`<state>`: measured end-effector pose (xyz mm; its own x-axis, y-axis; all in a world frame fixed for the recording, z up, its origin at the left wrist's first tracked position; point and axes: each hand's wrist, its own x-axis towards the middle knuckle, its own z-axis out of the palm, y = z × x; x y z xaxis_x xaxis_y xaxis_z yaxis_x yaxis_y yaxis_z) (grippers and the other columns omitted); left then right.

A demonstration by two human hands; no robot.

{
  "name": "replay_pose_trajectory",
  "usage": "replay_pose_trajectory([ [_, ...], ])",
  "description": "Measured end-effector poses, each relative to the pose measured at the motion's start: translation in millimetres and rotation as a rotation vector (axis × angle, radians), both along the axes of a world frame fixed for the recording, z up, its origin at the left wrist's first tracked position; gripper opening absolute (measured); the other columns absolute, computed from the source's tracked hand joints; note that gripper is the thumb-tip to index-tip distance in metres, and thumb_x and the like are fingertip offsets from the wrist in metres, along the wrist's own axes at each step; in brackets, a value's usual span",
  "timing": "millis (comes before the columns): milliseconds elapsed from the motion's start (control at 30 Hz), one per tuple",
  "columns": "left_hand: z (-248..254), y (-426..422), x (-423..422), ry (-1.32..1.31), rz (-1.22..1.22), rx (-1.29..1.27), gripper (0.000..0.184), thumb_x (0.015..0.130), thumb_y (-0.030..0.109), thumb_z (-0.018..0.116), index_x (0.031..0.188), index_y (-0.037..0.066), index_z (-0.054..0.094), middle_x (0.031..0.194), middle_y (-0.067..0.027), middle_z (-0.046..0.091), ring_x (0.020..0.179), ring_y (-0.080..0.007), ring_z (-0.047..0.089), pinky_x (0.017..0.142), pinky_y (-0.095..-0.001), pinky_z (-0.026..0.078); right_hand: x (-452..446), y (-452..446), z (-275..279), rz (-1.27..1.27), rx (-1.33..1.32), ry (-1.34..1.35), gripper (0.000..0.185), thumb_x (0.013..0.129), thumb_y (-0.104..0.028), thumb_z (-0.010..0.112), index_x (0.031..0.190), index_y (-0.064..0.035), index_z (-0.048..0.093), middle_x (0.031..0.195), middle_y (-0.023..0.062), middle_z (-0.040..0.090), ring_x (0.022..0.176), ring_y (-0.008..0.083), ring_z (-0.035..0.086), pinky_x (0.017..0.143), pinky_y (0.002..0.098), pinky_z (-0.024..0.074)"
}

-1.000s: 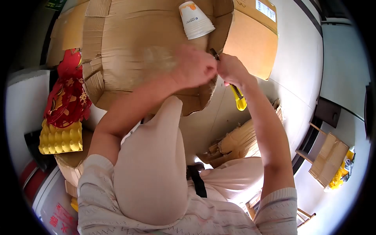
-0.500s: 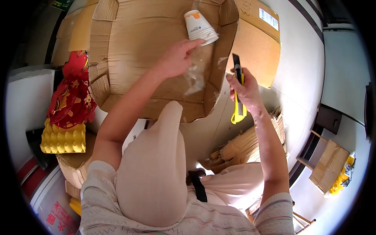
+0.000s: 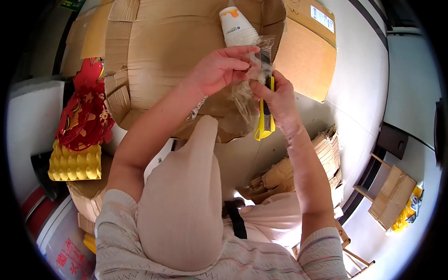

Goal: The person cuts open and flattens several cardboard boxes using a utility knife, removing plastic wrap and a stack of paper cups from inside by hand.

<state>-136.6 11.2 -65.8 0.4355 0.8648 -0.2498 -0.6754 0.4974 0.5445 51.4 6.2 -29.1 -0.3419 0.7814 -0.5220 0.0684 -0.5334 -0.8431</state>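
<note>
My left hand (image 3: pixel 219 70) is closed on a crumpled clear plastic wrapper (image 3: pixel 243 97), lifted above the open cardboard box (image 3: pixel 172 42). In my right hand (image 3: pixel 282 100) is a yellow and black utility knife (image 3: pixel 265 128), its front end pointing away from me. Plastic lies over and around that front end, so I cannot tell how far the blade is out. The wrapper also touches the fingers of my right hand. Just beyond both hands, a stack of white paper cups (image 3: pixel 237 27) with an orange print lies tilted in the box.
Another closed carton (image 3: pixel 305 60) stands right of the box. Flattened cardboard (image 3: pixel 303 163) leans below my right arm. To the left are red paper decorations (image 3: pixel 86 109) and a yellow egg tray (image 3: pixel 74 163). A small carton (image 3: pixel 391 198) sits at far right.
My left hand has left the cup stack and now grips the plastic, raised from the box. My right hand has brought the knife left, up against the plastic.
</note>
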Motion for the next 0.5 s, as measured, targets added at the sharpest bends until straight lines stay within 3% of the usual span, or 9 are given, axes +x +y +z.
replay_pose_trajectory([
  [100,13.2,0.1,-5.2,0.305,-0.031,0.082,0.042,0.082,0.003,0.056,0.124,0.005,0.054,0.097,-0.0056,0.061,0.084,-0.0133,0.059,0.075,-0.024,0.048,-0.8,-0.4,-4.8,-0.037,0.037,-0.055,0.029,0.076,-0.012,0.07,0.097,-0.0016,0.053,0.069,0.0018,0.056,0.055,0.0088,0.053,0.046,0.0241,0.0447],
  [200,-12.8,9.5,-28.0,1.229,-0.236,0.546,0.041,0.081,0.01,0.059,0.122,0.006,0.055,0.103,-0.0064,0.06,0.088,-0.012,0.057,0.076,-0.0229,0.046,-0.6,-3.6,-2.0,-0.141,0.021,-0.085,0.024,0.078,-0.009,0.066,0.096,-0.001,0.053,0.068,0.0015,0.055,0.054,0.0094,0.053,0.045,0.0251,0.045],
  [300,-6.6,4.6,-47.5,1.584,-0.234,0.264,0.04,0.08,0.012,0.061,0.119,0.006,0.056,0.111,-0.0075,0.056,0.089,-0.0113,0.056,0.075,-0.0249,0.046,18.1,2.2,3.0,-0.198,-0.026,-0.208,0.022,0.079,-0.006,0.064,0.097,-0.0014,0.052,0.07,0.002,0.055,0.053,0.0106,0.053,0.043,0.0267,0.0456],
  [400,38.0,-22.2,-6.0,1.255,0.038,0.858,0.04,0.076,0.011,0.063,0.115,0.005,0.058,0.106,-0.0088,0.058,0.085,-0.0164,0.058,0.072,-0.0292,0.048,22.7,-3.8,-1.2,-0.203,-0.102,-0.148,0.021,0.08,-0.007,0.064,0.097,-0.0019,0.052,0.072,0.0031,0.055,0.053,0.0113,0.053,0.043,0.0276,0.0464],
  [500,24.4,-37.7,35.7,1.403,0.138,1.096,0.04,0.071,0.011,0.066,0.11,0.007,0.06,0.096,-0.0082,0.06,0.079,-0.0226,0.059,0.069,-0.0328,0.049,20.2,-7.2,-6.9,-0.254,-0.262,0.049,0.02,0.082,-0.01,0.065,0.097,-0.0026,0.054,0.075,0.0043,0.058,0.053,0.0121,0.054,0.043,0.0276,0.0472],
])
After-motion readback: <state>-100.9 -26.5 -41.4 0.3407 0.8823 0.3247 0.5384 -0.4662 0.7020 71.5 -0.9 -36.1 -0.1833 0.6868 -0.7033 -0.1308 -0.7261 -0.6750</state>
